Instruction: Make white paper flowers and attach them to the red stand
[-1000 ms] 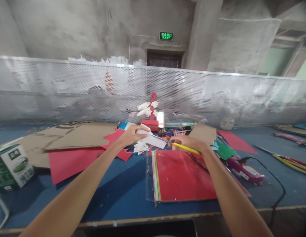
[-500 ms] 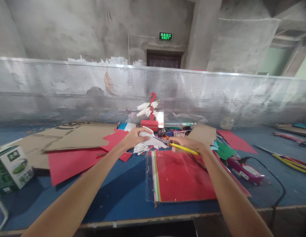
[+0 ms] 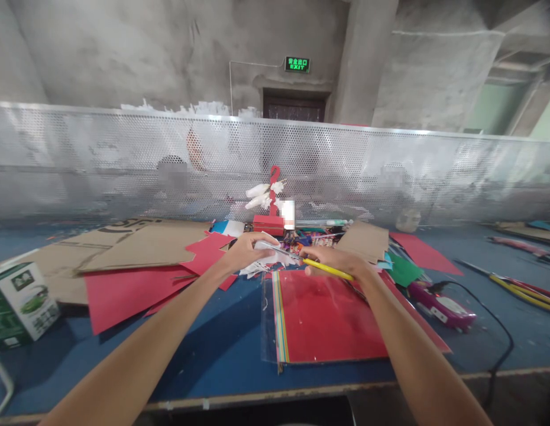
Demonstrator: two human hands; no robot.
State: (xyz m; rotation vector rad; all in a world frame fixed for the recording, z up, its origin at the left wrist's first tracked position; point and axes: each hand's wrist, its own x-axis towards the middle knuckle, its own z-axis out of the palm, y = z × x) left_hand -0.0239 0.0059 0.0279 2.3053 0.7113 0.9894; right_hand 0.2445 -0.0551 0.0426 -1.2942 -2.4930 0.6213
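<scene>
My left hand (image 3: 247,251) pinches a piece of white paper (image 3: 269,236) above the middle of the table. In my right hand (image 3: 330,260) are scissors with yellow handles (image 3: 326,267); their metal blades reach left to the paper, close by my left fingers. Whether the blades are parted is too small to tell. White paper scraps (image 3: 255,269) lie below the hands. Just behind stands a red paper stand (image 3: 268,224) with white paper flowers (image 3: 258,196) on its upright. A clear sleeve of red paper (image 3: 332,322) lies under my right forearm.
Cardboard sheets (image 3: 137,251) and red paper (image 3: 124,296) cover the left, beside a green-white box (image 3: 24,305). At right are a purple device (image 3: 443,305) with a black cable and yellow-handled tools (image 3: 518,293). A perforated metal screen (image 3: 124,160) borders the back.
The white paper has turned and shows less of its face. The scissors' blades now lie across it, nearer my left fingers. Both hands have shifted only slightly.
</scene>
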